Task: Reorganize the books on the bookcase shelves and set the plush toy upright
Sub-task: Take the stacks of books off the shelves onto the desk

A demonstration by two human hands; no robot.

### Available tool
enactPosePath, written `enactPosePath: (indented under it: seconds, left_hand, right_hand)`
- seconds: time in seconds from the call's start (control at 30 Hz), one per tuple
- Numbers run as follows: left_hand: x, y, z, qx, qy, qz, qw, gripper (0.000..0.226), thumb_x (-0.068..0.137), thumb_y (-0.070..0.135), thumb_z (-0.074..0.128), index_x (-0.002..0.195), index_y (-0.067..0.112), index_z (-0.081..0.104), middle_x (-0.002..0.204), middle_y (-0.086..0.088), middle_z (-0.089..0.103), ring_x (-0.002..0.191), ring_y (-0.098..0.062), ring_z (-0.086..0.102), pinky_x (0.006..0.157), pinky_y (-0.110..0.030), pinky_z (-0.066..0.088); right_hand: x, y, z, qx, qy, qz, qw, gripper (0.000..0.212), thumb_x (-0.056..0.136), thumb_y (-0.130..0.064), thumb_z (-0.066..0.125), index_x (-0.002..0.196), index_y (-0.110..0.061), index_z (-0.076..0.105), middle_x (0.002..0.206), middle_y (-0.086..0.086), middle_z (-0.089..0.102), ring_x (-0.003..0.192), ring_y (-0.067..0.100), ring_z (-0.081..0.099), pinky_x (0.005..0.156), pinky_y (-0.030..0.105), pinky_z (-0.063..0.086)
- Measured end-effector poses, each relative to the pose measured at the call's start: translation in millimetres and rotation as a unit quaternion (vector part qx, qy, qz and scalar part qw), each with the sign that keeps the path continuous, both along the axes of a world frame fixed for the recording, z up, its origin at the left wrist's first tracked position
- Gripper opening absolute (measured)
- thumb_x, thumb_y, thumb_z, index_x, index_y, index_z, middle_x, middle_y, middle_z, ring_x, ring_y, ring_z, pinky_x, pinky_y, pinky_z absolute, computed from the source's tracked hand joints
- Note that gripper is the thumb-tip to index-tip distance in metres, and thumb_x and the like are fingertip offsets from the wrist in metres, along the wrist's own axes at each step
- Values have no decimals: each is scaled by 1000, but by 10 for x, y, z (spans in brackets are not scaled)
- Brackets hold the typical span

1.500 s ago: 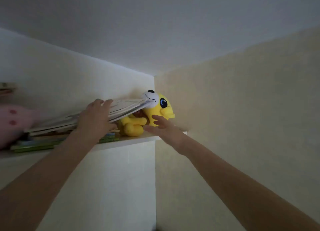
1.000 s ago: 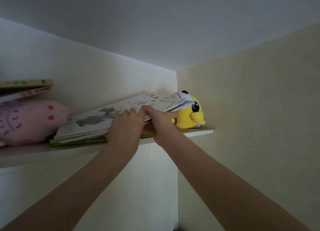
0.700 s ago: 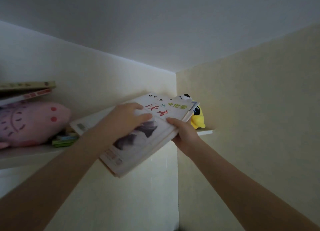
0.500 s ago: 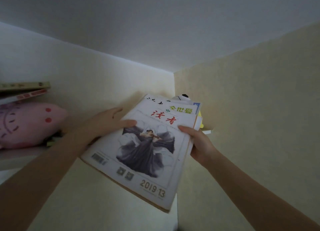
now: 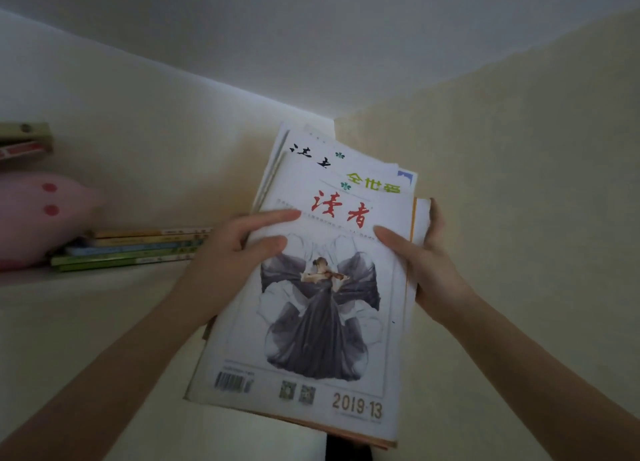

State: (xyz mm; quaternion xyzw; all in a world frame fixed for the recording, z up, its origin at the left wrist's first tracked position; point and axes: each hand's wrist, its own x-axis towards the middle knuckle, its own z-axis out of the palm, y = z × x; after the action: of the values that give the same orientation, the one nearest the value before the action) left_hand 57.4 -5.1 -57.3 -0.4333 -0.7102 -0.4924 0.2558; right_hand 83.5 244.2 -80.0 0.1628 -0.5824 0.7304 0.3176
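Note:
A stack of white magazines [image 5: 322, 304] is held in the air in front of the top shelf, its top cover showing a figure in a grey dress and "2019-13". My left hand [image 5: 232, 252] grips the stack's left edge, thumb on the cover. Gripping the right edge is my right hand [image 5: 420, 256], thumb on top and fingers behind. The yellow plush toy is hidden behind the magazines. A pink plush [image 5: 38, 214] lies on the shelf [image 5: 104, 277] at the far left.
A low pile of thin green and yellow books [image 5: 135, 247] lies flat on the shelf beside the pink plush. More books [image 5: 24, 142] rest on top of that plush. A cream wall [image 5: 519, 183] closes the right side; the ceiling is close above.
Both hands pulled the magazine stack off the shelf and down toward me. The yellow plush, seen earlier at the shelf's right end, is now covered by the stack.

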Motion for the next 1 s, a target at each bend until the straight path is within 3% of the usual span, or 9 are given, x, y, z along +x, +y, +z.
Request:
enactPosePath:
  seconds: [0.07, 0.13, 0.23, 0.33, 0.5, 0.67, 0.8, 0.9, 1.0]
  left_hand:
    - [137, 92, -240, 11, -9, 16, 1000, 38, 92, 15, 57, 118, 42, 61, 121, 33, 52, 116, 16, 45, 100, -17, 37]
    - [254, 163, -523, 24, -24, 25, 999, 38, 91, 19, 58, 117, 47, 60, 117, 25, 56, 105, 16, 50, 89, -7, 37]
    - [384, 300, -951, 31, -67, 10, 997, 38, 89, 17, 60, 115, 46, 61, 102, 7, 57, 86, 1, 56, 70, -2, 38]
    - [380, 469, -1393, 26, -139, -20, 990, 40, 88, 13, 62, 111, 46, 64, 101, 3, 59, 89, -1, 59, 74, -4, 41]
    - [274, 764, -2114, -42, -234, -33, 971, 38, 90, 17, 60, 115, 46, 61, 109, -1, 58, 90, -5, 57, 84, -19, 43]
    - [269, 982, -2814, -107, -290, -27, 951, 37, 91, 19, 59, 119, 42, 60, 107, 3, 58, 80, -2, 56, 67, -6, 41]
    - [301, 1074, -3515, -153, -352, -21, 923, 36, 90, 20, 60, 119, 42, 59, 109, 4, 62, 71, -13, 59, 59, -13, 42]
    - [343, 1123, -4078, -189, -410, -18, 892, 37, 90, 19, 60, 122, 37, 58, 123, 7, 60, 100, -18, 62, 80, -20, 49]
    - [359, 1160, -4671, -225, -461, -20, 858, 37, 90, 13, 59, 122, 30, 58, 127, 16, 54, 118, -14, 55, 101, -28, 40]
  right_hand:
    - [184, 44, -186, 44, 20, -50, 998, 102, 73, -16, 79, 140, -55, 13, 134, -9, 52, 109, 19, 65, 84, 47, 56]
    - [400, 121, -406, 106, 23, -74, 991, 100, 69, -16, 81, 134, -61, 19, 135, -13, 52, 114, 17, 62, 85, 44, 56]
    - [666, 266, -762, 153, -13, -112, 982, 103, 68, -11, 79, 130, -61, 15, 124, -19, 56, 106, 5, 64, 74, 26, 57]
    - [787, 398, -1145, 167, -55, -134, 975, 107, 68, -11, 79, 135, -54, 7, 119, -21, 56, 100, 0, 65, 70, 18, 55]
    - [846, 621, -1836, 206, -128, -158, 957, 83, 70, -10, 78, 131, -42, 32, 132, -21, 41, 108, -14, 52, 79, 6, 45]
    - [905, 802, -2633, 168, -232, -143, 947, 71, 73, 1, 76, 131, -23, 42, 124, -22, 43, 96, -21, 52, 72, 5, 47]
    - [957, 890, -3324, 143, -335, -114, 924, 74, 74, -3, 77, 132, -27, 38, 120, -22, 42, 96, -9, 54, 69, 7, 48]
    - [965, 947, -3943, 127, -422, -86, 893, 79, 72, -10, 80, 135, -29, 35, 124, -11, 45, 103, 5, 57, 77, 19, 54]
    - [960, 973, -4543, 122, -493, -63, 859, 82, 73, -10, 80, 137, -29, 32, 131, -3, 40, 108, 13, 54, 79, 20, 54]
